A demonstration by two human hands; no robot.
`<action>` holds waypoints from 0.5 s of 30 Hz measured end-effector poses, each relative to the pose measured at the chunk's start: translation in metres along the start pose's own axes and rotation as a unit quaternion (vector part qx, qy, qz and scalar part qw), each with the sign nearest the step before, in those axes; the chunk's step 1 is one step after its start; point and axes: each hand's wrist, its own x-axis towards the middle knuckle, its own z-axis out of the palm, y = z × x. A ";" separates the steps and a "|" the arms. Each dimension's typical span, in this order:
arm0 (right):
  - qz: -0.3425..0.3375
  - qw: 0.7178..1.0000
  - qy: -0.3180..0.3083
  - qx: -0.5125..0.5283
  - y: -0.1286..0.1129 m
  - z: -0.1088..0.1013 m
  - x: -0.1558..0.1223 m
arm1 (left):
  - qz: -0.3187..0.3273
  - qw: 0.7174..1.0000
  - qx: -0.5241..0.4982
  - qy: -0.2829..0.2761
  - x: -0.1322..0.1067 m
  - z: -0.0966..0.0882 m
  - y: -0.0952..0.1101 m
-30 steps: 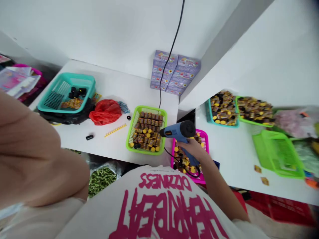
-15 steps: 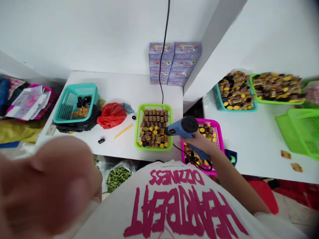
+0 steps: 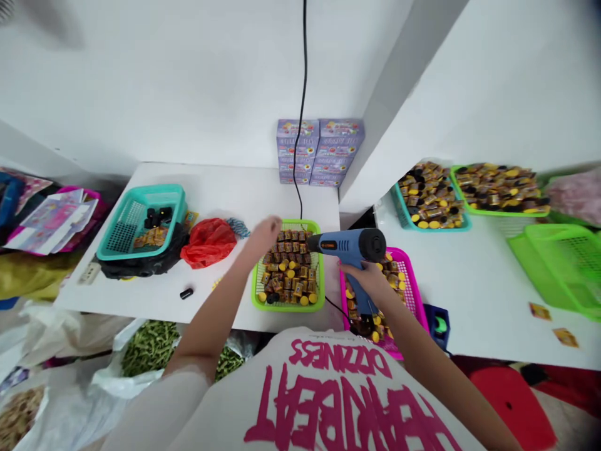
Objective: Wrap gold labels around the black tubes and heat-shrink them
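Note:
My right hand (image 3: 369, 279) grips the handle of a blue heat gun (image 3: 350, 245), whose nozzle points left over a lime green basket (image 3: 287, 305) packed with small brown-wrapped bottles with yellow and black caps. My left hand (image 3: 263, 235) reaches out to the far left corner of that basket; it is blurred, so its fingers are unclear. Under my right hand sits a pink basket (image 3: 413, 289) with more of the same bottles. The gun's black cord (image 3: 300, 119) runs up the wall.
A teal basket (image 3: 141, 219) with black caps, a red plastic bag (image 3: 209, 241) and a small black cap (image 3: 186, 293) lie on the left table. Purple boxes (image 3: 320, 150) stand at the wall. Teal (image 3: 429, 224) and green baskets (image 3: 500, 210) of bottles and an empty green basket (image 3: 558, 263) sit on the right.
My left hand has moved from close in front of the camera out to the lime green basket. The heat gun stays in my right hand, shifted slightly right as the view moved.

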 end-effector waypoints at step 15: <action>-0.007 0.999 0.030 -0.033 -0.001 0.035 0.034 | -0.089 0.986 0.115 -0.086 -0.038 0.104 -0.029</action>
